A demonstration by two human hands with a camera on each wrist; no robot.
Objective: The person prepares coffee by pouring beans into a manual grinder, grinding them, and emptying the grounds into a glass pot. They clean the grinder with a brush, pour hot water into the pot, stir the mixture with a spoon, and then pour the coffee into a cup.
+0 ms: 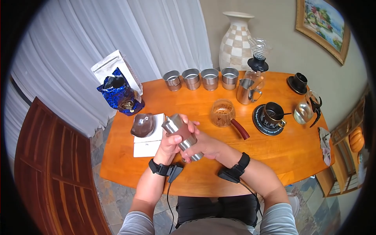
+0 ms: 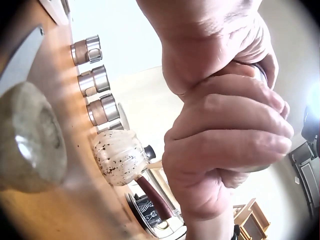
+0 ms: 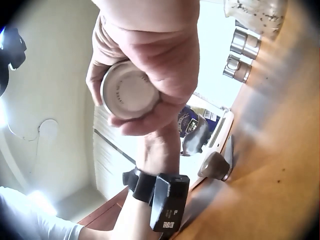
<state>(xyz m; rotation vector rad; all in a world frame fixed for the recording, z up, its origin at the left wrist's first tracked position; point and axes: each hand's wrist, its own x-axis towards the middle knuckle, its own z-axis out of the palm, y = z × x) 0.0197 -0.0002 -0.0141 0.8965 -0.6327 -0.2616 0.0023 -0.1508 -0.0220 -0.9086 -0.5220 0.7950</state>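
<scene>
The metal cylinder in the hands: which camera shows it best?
The head view: much of the metal cylinder shows lengthwise there. The left wrist view gives only slivers past the fingers; the right wrist view shows its round end.

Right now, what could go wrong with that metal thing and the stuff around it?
The cylinder is held up above the table, so it might drop if the left hand and right hand slip. The red handle of the glass pot sticks out near the right arm, so a bump could knock the pot.
</scene>
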